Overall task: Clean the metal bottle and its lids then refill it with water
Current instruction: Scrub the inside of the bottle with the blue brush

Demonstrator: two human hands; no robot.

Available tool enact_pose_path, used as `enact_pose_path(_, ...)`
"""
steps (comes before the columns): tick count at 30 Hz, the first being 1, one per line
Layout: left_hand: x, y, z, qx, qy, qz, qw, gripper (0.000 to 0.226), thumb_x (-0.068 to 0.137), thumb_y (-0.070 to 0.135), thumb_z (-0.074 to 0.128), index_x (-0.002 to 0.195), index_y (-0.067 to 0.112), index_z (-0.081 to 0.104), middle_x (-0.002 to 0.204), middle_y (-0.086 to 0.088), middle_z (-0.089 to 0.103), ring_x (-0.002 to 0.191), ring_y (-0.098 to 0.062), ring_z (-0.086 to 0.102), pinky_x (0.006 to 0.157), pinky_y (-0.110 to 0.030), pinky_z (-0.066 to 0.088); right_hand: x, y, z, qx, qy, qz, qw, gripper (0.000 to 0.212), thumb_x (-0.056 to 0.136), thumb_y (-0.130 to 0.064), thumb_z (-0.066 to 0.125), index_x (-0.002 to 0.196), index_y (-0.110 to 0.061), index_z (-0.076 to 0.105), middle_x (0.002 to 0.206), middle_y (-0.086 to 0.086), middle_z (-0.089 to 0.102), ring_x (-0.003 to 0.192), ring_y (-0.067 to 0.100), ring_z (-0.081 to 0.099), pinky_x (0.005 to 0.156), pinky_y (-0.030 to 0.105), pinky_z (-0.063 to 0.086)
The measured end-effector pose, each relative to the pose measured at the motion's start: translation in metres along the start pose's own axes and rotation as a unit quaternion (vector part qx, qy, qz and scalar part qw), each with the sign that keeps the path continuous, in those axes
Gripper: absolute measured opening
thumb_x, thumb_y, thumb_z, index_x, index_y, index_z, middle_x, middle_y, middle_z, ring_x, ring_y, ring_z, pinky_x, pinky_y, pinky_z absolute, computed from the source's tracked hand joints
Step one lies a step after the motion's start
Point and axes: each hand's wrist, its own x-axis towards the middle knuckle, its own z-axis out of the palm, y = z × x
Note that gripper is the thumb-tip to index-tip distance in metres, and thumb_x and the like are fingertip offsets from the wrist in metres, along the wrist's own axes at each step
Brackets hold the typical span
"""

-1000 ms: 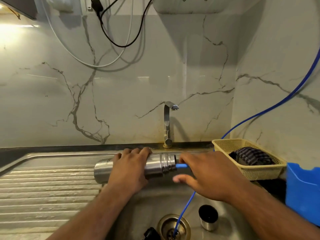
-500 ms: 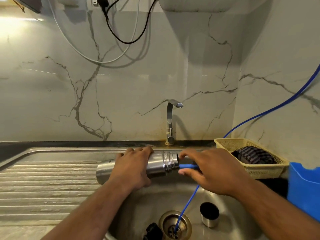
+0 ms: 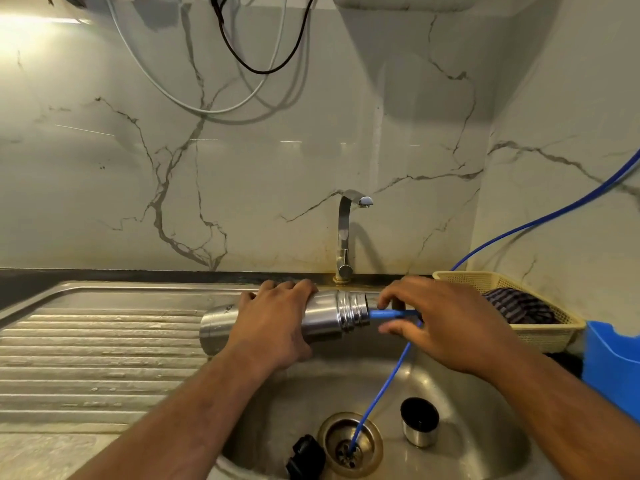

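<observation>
Left hand [image 3: 273, 327]: reaching in from the lower left of the frame, forearm angled up toward the centre, palm down. Its fingers are curling over the top of the bottle's body and gripping it, knuckles facing the back wall.

Bottle [image 3: 332, 315]: metal, lying on its side in mid-frame over the back edge of the sink [image 3: 485, 410]. Its base is pointing left and its open, threaded mouth is pointing right. Some lettering is showing near the base, too small to read.

Right hand [image 3: 450, 327]: coming in from the lower right, back of the hand up. Forefinger and thumb are curling round the blue hose [image 3: 389, 313] just beside the bottle's mouth and holding it. The hose's end is pointing into the mouth.

Blue hose, further run: a stretch is dropping from the right hand to the drain [image 3: 349, 445], its lower end sitting in the drain.

Steel cup lid [image 3: 419, 422]: standing in the sink right of the drain, open side up.

Black stopper [image 3: 304, 457]: lying in the sink left of the drain.

Tap [image 3: 344, 237]: standing behind the bottle against the marble wall.

Basket [image 3: 540, 336]: sitting at the right, holding a striped cloth [image 3: 519, 306].
</observation>
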Motion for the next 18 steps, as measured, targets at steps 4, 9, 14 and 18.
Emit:
enact_pose_path(4, -0.001, -0.001, -0.003, 0.005, 0.003, 0.006, 1.000, 0.079, 0.075, 0.040, 0.082, 0.140, 0.040, 0.037, 0.135, 0.010, 0.053, 0.127, -0.016, 0.043, 0.114, -0.046, 0.032, 0.007, -0.001, 0.006, -0.023, 0.086, -0.021, 0.996, 0.021, 0.096, -0.052, 0.057, 0.093, -0.039, 0.073, 0.071, -0.021, 0.063, 0.065, 0.002, 0.051, 0.071, 0.024, 0.033)
enact_pose_path(9, -0.003, 0.002, 0.000, 0.038, 0.021, 0.005, 0.999, 0.079, 0.077, 0.039, 0.082, 0.141, 0.038, 0.036, 0.139, 0.009, 0.051, 0.132, -0.018, 0.041, 0.118, -0.047, 0.028, 0.000, -0.010, 0.005, 0.066, -0.018, 0.026, 0.997, 0.032, 0.096, -0.063, 0.047, 0.087, -0.037, 0.064, 0.066, -0.013, 0.058, 0.061, 0.005, 0.052, 0.054, 0.020, 0.030)
enact_pose_path(14, -0.001, 0.001, 0.002, 0.011, 0.005, 0.014, 1.000, 0.079, 0.075, 0.040, 0.082, 0.139, 0.040, 0.036, 0.137, 0.011, 0.052, 0.129, -0.016, 0.042, 0.115, -0.046, 0.032, 0.003, 0.001, -0.002, -0.008, 0.044, -0.020, 0.999, 0.014, 0.092, -0.051, 0.065, 0.102, -0.042, 0.069, 0.088, -0.021, 0.064, 0.077, 0.004, 0.057, 0.067, 0.022, 0.041)
enact_pose_path(18, -0.002, 0.001, 0.005, 0.028, 0.016, 0.030, 0.999, 0.079, 0.076, 0.042, 0.081, 0.140, 0.041, 0.035, 0.139, 0.012, 0.051, 0.131, -0.016, 0.041, 0.117, -0.046, 0.029, 0.003, -0.007, 0.009, -0.008, -0.004, 0.059, 0.998, 0.039, 0.104, -0.051, 0.044, 0.071, -0.033, 0.057, 0.067, -0.010, 0.059, 0.065, 0.008, 0.052, 0.063, 0.029, 0.037)
